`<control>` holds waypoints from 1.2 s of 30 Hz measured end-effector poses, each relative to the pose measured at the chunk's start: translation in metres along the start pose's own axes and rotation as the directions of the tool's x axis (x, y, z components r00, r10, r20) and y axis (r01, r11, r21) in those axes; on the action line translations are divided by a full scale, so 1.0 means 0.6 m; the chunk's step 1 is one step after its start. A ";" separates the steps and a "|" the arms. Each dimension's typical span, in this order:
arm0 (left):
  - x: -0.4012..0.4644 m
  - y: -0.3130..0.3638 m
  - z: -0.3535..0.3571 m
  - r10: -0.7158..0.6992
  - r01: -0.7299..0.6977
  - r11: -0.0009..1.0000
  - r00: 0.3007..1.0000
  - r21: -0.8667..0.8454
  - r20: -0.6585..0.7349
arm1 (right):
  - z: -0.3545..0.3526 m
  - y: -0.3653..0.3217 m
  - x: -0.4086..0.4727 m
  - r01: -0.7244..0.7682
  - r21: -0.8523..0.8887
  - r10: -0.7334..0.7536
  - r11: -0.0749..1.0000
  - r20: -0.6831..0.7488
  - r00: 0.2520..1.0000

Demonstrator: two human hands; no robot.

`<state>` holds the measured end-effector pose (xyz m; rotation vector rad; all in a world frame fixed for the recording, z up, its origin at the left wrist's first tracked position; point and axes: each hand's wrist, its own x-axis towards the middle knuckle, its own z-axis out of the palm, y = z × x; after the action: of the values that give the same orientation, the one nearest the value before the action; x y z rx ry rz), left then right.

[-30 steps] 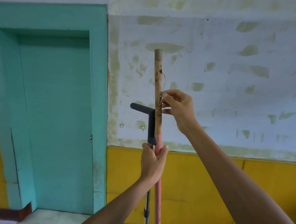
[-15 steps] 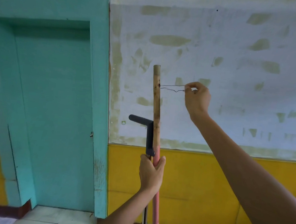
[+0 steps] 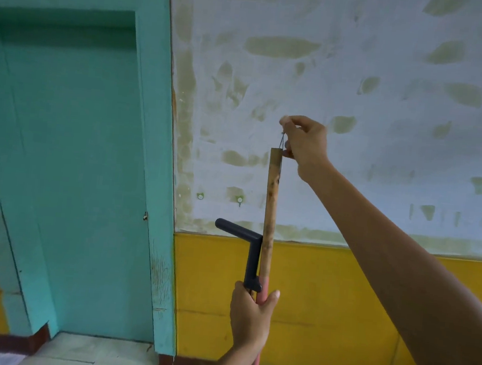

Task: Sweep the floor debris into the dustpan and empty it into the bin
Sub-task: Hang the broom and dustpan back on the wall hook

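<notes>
Both forearms (image 3: 400, 286) bare; no sleeve, seemingly, within view.

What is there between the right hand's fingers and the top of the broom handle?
In the head view, only a thin wire loop spans it, running from the broom handle up to the pinching right hand.

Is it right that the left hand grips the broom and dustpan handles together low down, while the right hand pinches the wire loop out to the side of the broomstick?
Not quite. In the head view the right hand pinches the wire loop straight above the top of the broomstick, not out to the side. The rest holds: the left hand grips the broom and the dustpan handle together low down.
</notes>
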<state>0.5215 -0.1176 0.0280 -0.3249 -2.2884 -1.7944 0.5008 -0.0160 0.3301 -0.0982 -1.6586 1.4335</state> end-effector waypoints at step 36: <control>0.530 0.172 -0.016 0.186 -0.116 0.982 0.743 -0.150 0.643 | 0.063 0.340 0.209 -0.346 0.056 0.208 0.937 0.705 0.678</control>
<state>0.2500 -0.0901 0.2216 -1.3166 -2.4763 -1.9183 0.3057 0.0942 0.2378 0.3580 -2.1593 2.0211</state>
